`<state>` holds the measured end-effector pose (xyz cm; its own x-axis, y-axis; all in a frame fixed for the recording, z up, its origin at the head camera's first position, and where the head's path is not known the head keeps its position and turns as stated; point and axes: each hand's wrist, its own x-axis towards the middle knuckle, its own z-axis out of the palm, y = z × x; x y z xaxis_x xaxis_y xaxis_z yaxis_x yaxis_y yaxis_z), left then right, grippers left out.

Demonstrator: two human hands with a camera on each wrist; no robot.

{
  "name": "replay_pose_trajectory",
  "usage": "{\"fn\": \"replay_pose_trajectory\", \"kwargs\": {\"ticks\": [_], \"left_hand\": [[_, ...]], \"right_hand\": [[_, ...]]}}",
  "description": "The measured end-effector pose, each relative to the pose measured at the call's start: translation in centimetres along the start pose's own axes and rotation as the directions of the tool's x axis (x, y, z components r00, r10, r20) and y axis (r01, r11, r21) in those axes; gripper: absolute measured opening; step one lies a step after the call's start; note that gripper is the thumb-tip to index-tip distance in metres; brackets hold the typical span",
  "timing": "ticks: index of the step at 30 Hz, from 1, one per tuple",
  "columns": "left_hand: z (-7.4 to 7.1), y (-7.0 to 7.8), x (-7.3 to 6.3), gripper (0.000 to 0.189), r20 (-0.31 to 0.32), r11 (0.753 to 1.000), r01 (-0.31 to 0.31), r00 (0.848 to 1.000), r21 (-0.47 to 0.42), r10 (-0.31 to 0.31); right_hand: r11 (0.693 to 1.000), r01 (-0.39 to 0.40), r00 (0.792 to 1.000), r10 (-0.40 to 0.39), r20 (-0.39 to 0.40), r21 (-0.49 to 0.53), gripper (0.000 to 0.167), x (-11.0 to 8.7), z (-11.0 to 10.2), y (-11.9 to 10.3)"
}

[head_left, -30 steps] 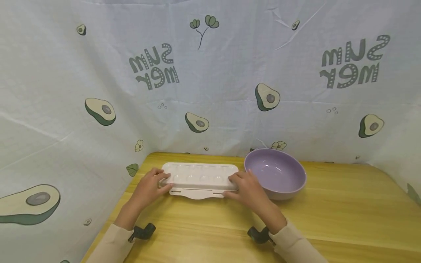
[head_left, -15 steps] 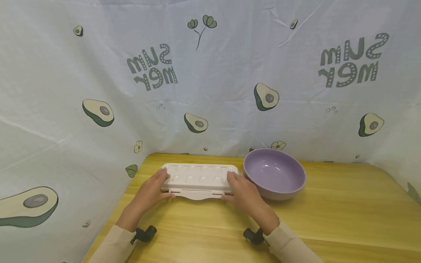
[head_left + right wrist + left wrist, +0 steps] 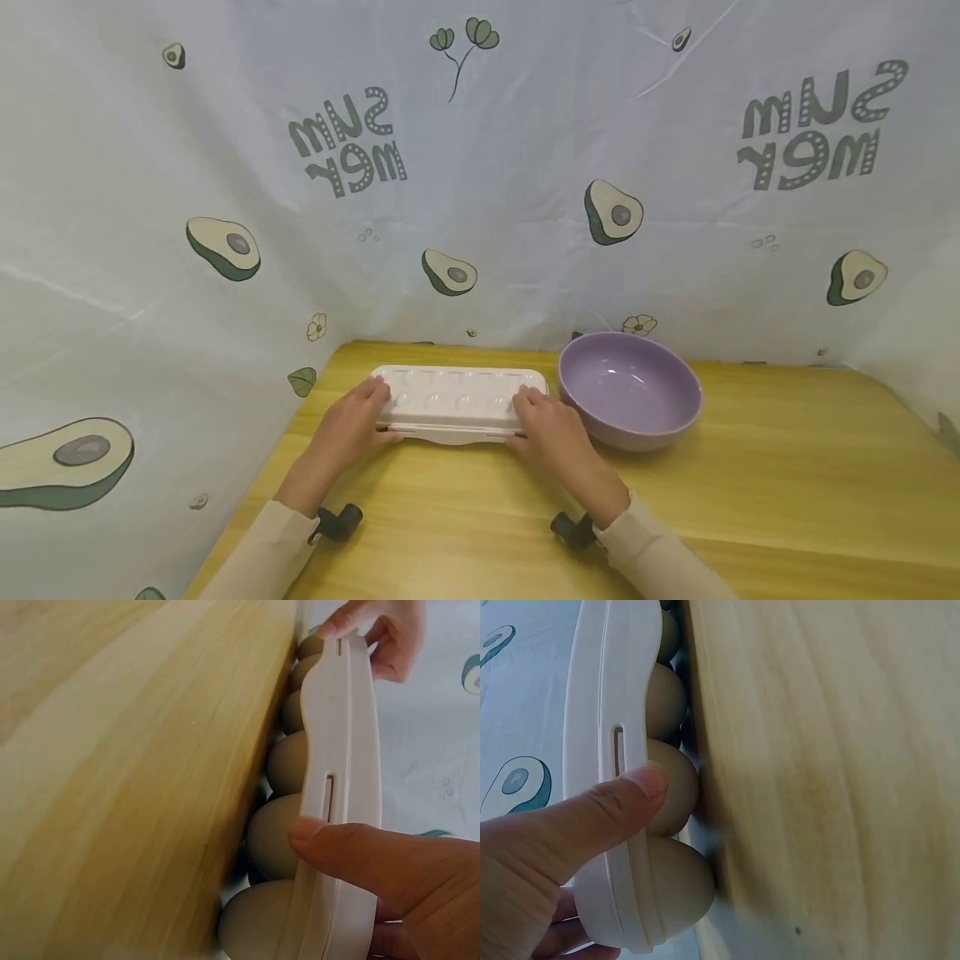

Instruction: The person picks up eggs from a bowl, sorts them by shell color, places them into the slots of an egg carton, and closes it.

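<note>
A long white plastic egg box lid (image 3: 459, 392) with round dimples lies at the back left of the table, its slotted front flap (image 3: 450, 435) toward me. Beneath the lid, in both wrist views, brown eggs (image 3: 679, 889) show in a row. My left hand (image 3: 348, 427) grips the lid's left end, fingers over the top and thumb on the flap beside a slot. At the other end my right hand (image 3: 558, 433) holds it the same way, its thumb (image 3: 330, 841) at the flap's edge against an egg (image 3: 274, 836).
A purple bowl (image 3: 628, 387) stands close to the right of the lid, just beyond my right hand. Behind the wooden table (image 3: 787, 467) hangs a white cloth (image 3: 525, 167) printed with avocados. Black wrist mounts (image 3: 341, 522) project inward from both sleeves.
The front flap has tilted downward and looks narrower in the head view. Both thumbs have stayed along it while the fingers have shifted slightly inward on the top. The bowl has stayed put.
</note>
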<state>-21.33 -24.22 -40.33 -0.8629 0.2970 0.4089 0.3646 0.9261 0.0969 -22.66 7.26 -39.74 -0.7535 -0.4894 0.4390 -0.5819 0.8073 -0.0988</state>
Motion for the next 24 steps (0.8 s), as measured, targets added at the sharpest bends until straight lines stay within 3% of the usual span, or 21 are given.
{"fn": "replay_pose_trajectory", "kwargs": {"ticks": [6,12,16,20,24], "left_hand": [[-0.2,0.5,0.8,0.056,-0.009,0.999,-0.025,1.0,0.036,0.026],[0.2,0.8,0.7,0.058,0.009,0.998,-0.032,0.999,0.057,0.031],[0.3,1.1,1.0,0.057,0.024,0.998,-0.038,0.999,0.047,0.037],[-0.2,1.1,1.7,0.055,0.082,0.999,-0.022,0.996,0.039,0.018],[-1.6,0.7,2.4,0.043,0.195,0.997,0.063,0.979,-0.032,-0.056]], "right_hand": [[0.998,0.038,0.999,-0.039,-0.006,-0.059,0.039,0.4,-0.4,0.5],[0.987,0.086,0.994,-0.094,-0.053,-0.137,0.038,0.0,0.1,0.7],[0.987,0.065,0.995,-0.074,-0.06,-0.144,0.034,-0.1,0.1,0.6],[0.99,0.039,0.999,-0.044,-0.033,-0.133,0.032,0.1,-0.1,0.5],[0.998,0.034,0.999,-0.032,0.044,-0.051,0.029,0.3,-0.6,0.5]]}}
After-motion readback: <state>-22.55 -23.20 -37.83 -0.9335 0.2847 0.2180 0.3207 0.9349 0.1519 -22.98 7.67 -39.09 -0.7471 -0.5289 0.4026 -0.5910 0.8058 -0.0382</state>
